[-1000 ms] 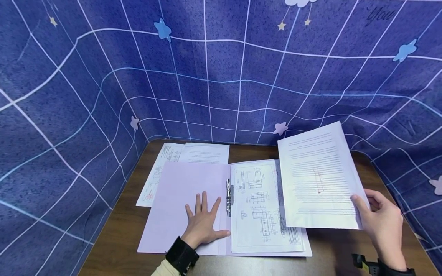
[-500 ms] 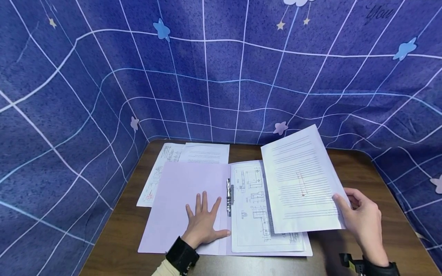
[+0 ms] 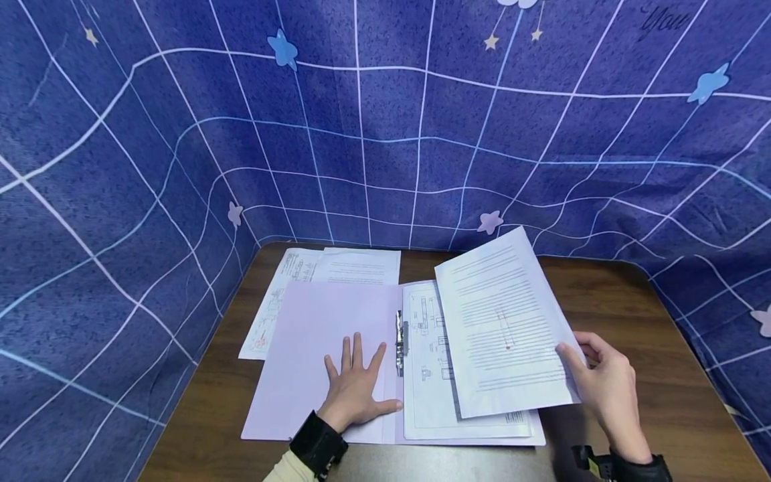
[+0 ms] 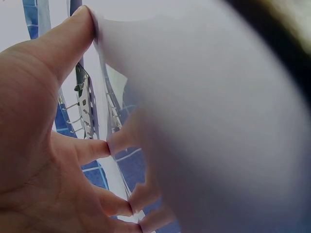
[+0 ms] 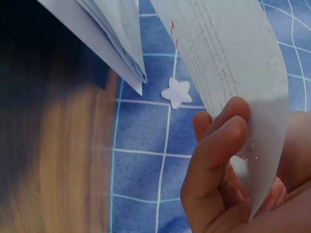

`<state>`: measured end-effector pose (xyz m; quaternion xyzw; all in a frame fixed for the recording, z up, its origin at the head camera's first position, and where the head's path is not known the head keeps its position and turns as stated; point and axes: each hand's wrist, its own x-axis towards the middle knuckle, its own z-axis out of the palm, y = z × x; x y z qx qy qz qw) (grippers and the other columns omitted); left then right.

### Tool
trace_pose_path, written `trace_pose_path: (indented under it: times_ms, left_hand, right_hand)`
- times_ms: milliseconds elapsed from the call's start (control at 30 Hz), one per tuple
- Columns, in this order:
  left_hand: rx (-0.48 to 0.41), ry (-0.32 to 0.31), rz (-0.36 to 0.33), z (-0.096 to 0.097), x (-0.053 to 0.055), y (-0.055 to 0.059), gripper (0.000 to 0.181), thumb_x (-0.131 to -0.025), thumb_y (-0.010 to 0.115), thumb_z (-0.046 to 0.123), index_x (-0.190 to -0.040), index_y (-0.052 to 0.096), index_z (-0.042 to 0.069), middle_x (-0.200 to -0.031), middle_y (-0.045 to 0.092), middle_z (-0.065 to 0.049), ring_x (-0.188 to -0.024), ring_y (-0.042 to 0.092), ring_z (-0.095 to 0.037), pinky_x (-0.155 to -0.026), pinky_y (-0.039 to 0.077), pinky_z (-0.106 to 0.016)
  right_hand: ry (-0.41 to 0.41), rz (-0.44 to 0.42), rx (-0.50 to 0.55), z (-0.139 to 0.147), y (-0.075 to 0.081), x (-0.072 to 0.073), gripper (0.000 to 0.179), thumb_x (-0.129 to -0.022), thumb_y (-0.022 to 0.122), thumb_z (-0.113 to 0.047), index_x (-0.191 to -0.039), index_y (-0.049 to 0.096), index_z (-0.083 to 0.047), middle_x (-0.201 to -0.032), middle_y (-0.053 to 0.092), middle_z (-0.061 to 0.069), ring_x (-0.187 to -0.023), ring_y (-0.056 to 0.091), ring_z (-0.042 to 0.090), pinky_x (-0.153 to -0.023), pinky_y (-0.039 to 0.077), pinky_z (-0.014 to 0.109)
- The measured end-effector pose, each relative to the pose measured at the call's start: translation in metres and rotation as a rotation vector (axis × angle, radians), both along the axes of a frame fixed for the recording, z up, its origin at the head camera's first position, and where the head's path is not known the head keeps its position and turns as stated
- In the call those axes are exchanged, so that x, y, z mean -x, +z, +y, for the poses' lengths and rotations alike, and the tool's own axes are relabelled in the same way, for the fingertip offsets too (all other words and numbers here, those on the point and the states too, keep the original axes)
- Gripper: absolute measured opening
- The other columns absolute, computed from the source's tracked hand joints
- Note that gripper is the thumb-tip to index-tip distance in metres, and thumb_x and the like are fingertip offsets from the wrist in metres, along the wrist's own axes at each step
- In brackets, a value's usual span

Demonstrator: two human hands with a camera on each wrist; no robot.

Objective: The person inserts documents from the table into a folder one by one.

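Note:
A lavender folder (image 3: 325, 314) lies spread on the table, with a metal clip (image 3: 400, 343) at its spine. My left hand (image 3: 352, 395) presses on the folder's left cover, fingers spread straight; the left wrist view shows its fingertips against the smooth cover (image 4: 218, 97). On the right side of the folder rests a sheet with technical drawings (image 3: 424, 395). Over it my right hand (image 3: 605, 381) holds a printed sheet (image 3: 506, 328) with a red mark, tilted, pinching its right edge between thumb and fingers. In the right wrist view the sheet (image 5: 262, 87) bends at the grip.
Two more papers stick out behind the folder's left cover: a sheet with red marks (image 3: 265, 321) and a text page (image 3: 361, 266). The wooden table (image 3: 674, 375) meets a blue cloth backdrop (image 3: 385, 161) with a grid and stars at its back and sides.
My right hand has moved left with the printed sheet, which now covers more of the drawing sheet and sits a little lower. The left hand has stayed in place.

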<state>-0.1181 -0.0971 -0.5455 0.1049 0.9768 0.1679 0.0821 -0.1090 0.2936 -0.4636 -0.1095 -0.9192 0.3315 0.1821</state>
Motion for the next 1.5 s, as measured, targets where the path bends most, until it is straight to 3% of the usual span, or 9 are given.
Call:
trace_pose_path:
  times_ms: [133,300,367,433,600,1000,1133,1233,1500]
  left_hand:
    - [-0.003,-0.004,0.005,0.000,0.000,0.000,0.113,-0.072,0.079,0.073,-0.159,0.040,0.013,-0.163,0.010,-0.038,-0.150,0.004,-0.059,-0.104,0.004,-0.087]
    - [-0.009,-0.002,0.002,0.000,-0.001,0.001,0.112,-0.072,0.079,0.072,-0.159,0.039,0.013,-0.163,0.010,-0.038,-0.150,0.004,-0.059,-0.104,0.004,-0.087]
    - [-0.008,-0.001,0.000,0.001,-0.001,0.001,0.112,-0.072,0.079,0.072,-0.159,0.040,0.013,-0.163,0.010,-0.038,-0.150,0.004,-0.059,-0.104,0.004,-0.087]
    - [-0.007,-0.001,-0.001,0.001,-0.001,0.002,0.112,-0.072,0.079,0.072,-0.159,0.040,0.013,-0.163,0.010,-0.038,-0.150,0.004,-0.059,-0.104,0.005,-0.087]
    - [-0.004,-0.003,0.004,0.001,-0.001,0.002,0.112,-0.072,0.080,0.072,-0.159,0.040,0.012,-0.163,0.010,-0.038,-0.150,0.005,-0.060,-0.104,0.005,-0.087]
    - [-0.022,-0.008,0.015,0.001,-0.001,0.002,0.111,-0.072,0.080,0.070,-0.158,0.042,0.011,-0.162,0.012,-0.039,-0.149,0.005,-0.060,-0.102,0.004,-0.088]
    - [-0.023,-0.006,0.010,0.001,-0.001,0.001,0.112,-0.072,0.080,0.071,-0.158,0.041,0.011,-0.163,0.012,-0.039,-0.149,0.005,-0.060,-0.102,0.004,-0.088]
    - [-0.023,-0.004,0.007,0.001,-0.001,0.000,0.112,-0.072,0.080,0.071,-0.158,0.041,0.012,-0.163,0.011,-0.039,-0.150,0.004,-0.060,-0.103,0.004,-0.088]
    - [0.005,0.010,-0.005,0.001,0.000,-0.002,0.112,-0.072,0.079,0.072,-0.160,0.039,0.015,-0.165,0.009,-0.036,-0.151,0.003,-0.058,-0.105,0.002,-0.086]
  right_hand:
    - [0.025,-0.003,0.014,-0.007,-0.005,0.000,0.023,-0.093,0.076,-0.015,-0.112,0.074,-0.001,-0.103,0.075,0.025,-0.088,0.073,0.033,-0.058,0.040,0.010]
    - [0.047,-0.004,0.022,-0.015,-0.011,0.000,0.022,-0.092,0.078,-0.015,-0.110,0.075,-0.002,-0.106,0.074,0.026,-0.097,0.073,0.041,-0.063,0.040,0.007]
    - [0.057,-0.008,0.025,-0.018,-0.013,0.000,0.022,-0.092,0.078,-0.015,-0.109,0.075,-0.002,-0.106,0.074,0.026,-0.099,0.073,0.042,-0.065,0.042,0.009]
    - [0.064,-0.015,0.027,-0.021,-0.015,0.000,0.022,-0.092,0.079,-0.015,-0.109,0.075,-0.002,-0.107,0.074,0.026,-0.100,0.073,0.042,-0.068,0.051,0.019]
    - [0.072,-0.030,0.040,-0.028,-0.017,-0.001,0.023,-0.091,0.079,-0.016,-0.109,0.075,-0.002,-0.108,0.074,0.026,-0.101,0.072,0.042,-0.070,0.055,0.026]
    - [0.104,-0.016,0.077,-0.041,-0.025,-0.002,0.020,-0.090,0.080,-0.012,-0.106,0.075,-0.002,-0.105,0.075,0.025,-0.100,0.073,0.039,-0.069,0.047,0.010]
    - [0.102,-0.018,0.087,-0.045,-0.026,-0.003,0.019,-0.089,0.080,-0.012,-0.105,0.075,-0.002,-0.103,0.075,0.025,-0.098,0.074,0.039,-0.072,0.059,0.029]
    - [0.095,-0.040,0.082,-0.048,-0.028,-0.004,0.018,-0.090,0.080,-0.014,-0.104,0.075,-0.003,-0.104,0.075,0.024,-0.097,0.074,0.038,-0.075,0.060,0.044]
    - [0.096,-0.085,0.088,-0.053,-0.033,-0.007,0.016,-0.091,0.078,-0.016,-0.102,0.074,-0.006,-0.101,0.076,0.020,-0.095,0.073,0.034,-0.072,0.055,0.037]
